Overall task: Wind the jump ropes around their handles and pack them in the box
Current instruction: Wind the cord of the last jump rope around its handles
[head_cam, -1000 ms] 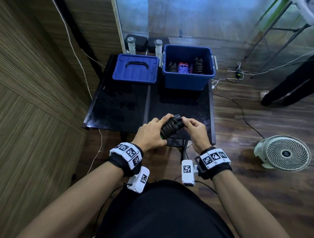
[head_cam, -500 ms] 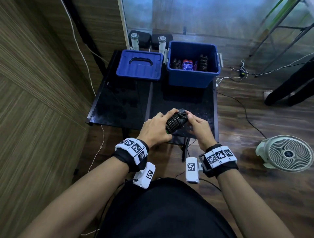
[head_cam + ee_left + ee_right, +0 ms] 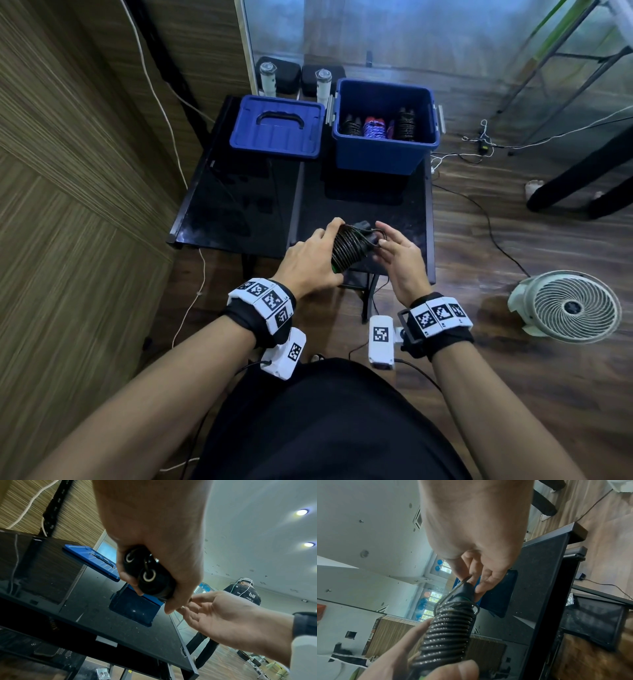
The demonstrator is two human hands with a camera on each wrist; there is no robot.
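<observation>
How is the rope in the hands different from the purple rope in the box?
The held rope is black; the purple rope is purple with red ends. The held rope is gripped by the left hand, its end pinched by the right hand; the purple rope stands packed in the box. Both are coiled round handles.

Left hand (image 3: 154,547) hides jump rope (image 3: 147,574) handles.

An indoor room: wood-panelled wall (image 3: 68,171), wooden floor (image 3: 513,394), floor fan (image 3: 568,306).
</observation>
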